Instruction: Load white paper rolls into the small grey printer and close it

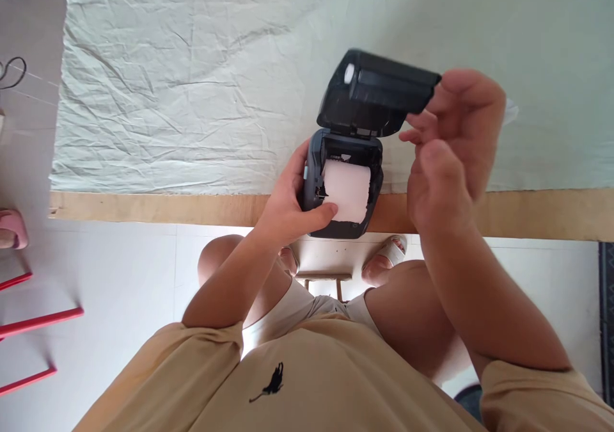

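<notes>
A small dark label printer stands at the table's front edge with its lid raised. Inside its bay lies a white paper roll. My left hand is wrapped around the printer's left side, its thumb over the lower left of the roll. Up at the lid's right end is my right hand, its curled fingers at the lid's edge. Part of that grip is hidden behind the lid.
A wrinkled pale green cloth covers the table, leaving a bare wooden front edge. Something white shows partly behind my right hand. Red bars and a pink slipper are at the left. A wooden stool stands below.
</notes>
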{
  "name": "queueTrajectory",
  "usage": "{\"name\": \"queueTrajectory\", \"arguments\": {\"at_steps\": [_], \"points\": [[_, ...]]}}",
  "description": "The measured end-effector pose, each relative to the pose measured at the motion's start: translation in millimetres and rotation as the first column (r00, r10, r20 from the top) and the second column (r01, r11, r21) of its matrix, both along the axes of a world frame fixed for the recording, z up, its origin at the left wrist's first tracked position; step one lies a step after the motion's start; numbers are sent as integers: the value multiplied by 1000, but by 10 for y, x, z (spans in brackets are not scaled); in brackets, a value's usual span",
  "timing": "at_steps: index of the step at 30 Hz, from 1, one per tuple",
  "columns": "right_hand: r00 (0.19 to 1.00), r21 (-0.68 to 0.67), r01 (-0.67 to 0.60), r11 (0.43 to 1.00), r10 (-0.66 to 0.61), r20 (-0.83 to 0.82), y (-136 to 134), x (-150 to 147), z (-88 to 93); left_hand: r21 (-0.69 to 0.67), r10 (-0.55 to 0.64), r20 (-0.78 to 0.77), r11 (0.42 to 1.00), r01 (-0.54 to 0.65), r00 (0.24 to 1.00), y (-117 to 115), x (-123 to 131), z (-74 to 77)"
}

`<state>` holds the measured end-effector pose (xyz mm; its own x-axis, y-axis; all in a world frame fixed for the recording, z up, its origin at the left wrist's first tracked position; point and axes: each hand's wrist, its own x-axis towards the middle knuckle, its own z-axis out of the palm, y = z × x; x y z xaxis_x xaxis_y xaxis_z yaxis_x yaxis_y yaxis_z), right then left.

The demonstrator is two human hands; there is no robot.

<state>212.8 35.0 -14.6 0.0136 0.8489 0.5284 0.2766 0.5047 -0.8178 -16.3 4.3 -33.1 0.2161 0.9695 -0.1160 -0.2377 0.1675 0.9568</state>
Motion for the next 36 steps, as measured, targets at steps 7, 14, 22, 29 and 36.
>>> {"name": "queueTrajectory", "arguments": {"at_steps": [7,14,22,29,36], "points": [[991,-53,-124,991,126,35,-19,-8,29,7,2,18,1000,-2,1000,-8,-22,-27],[901,-123,-290,949,314,298,-36,6,-92,31,6,43,999,-7,999,-50,-2,36],[909,-214,-291,932,339,243,-41,9,-86,93,-58,84,994,50,995,-17,-35,-98],[914,-182,-267,946,308,263,-50,-10,-124,113,-106,152,990,90,983,10,-8,-11],[910,-156,-270,950,304,280,-42,-26,-151,108,-49,122,993,36,991,32,70,49]]}}
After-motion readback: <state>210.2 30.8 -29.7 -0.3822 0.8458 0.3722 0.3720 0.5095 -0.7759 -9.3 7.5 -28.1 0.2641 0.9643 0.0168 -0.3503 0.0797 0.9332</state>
